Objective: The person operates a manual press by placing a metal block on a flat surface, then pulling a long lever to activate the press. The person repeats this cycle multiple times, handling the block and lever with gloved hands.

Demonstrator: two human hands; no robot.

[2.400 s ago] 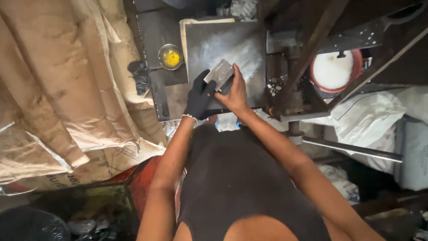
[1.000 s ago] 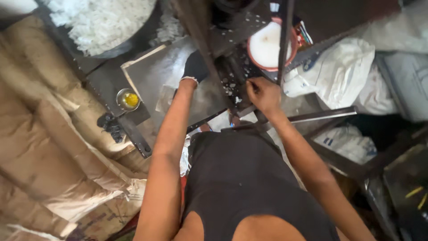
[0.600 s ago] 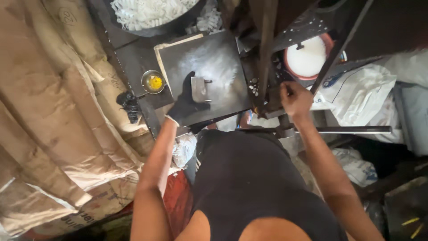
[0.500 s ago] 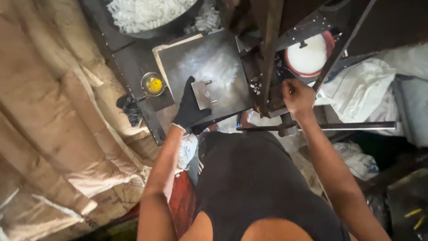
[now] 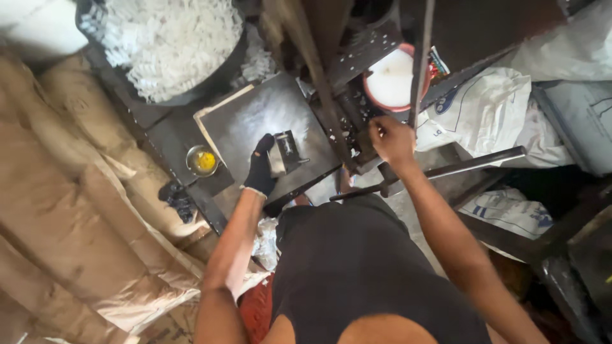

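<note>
- The left hand (image 5: pixel 260 167), in a black glove, rests on the dark metal plate (image 5: pixel 255 118) with its fingers curled around the near side of a small metal block (image 5: pixel 285 151), holding it in place.
- The right hand (image 5: pixel 392 140), bare, is closed in a fist around something at the foot of the thin upright rod (image 5: pixel 421 60); what exactly it grips is hidden by the fingers.
- The metal block sits on the right part of the plate, close to the plate's near edge and just left of the machine frame (image 5: pixel 347 127).
- The plate lies tilted on the dark worktop (image 5: pixel 169 137) and is dusted with pale powder.
- A small round tin with yellow paste (image 5: pixel 203 160) stands on the worktop left of the gloved hand, near but apart from it.
- A dark crumpled rag (image 5: pixel 178 197) lies at the worktop's near edge, below the tin.
- A long metal bar (image 5: pixel 446 171) runs across under the right forearm.
- A red bowl with white contents (image 5: pixel 390 79) sits behind the right hand.
- A large black tub of white flakes (image 5: pixel 169 41) stands at the far left.
- Brown sacks (image 5: pixel 70 223) pile up on the left, white bags (image 5: pixel 491 111) on the right.
</note>
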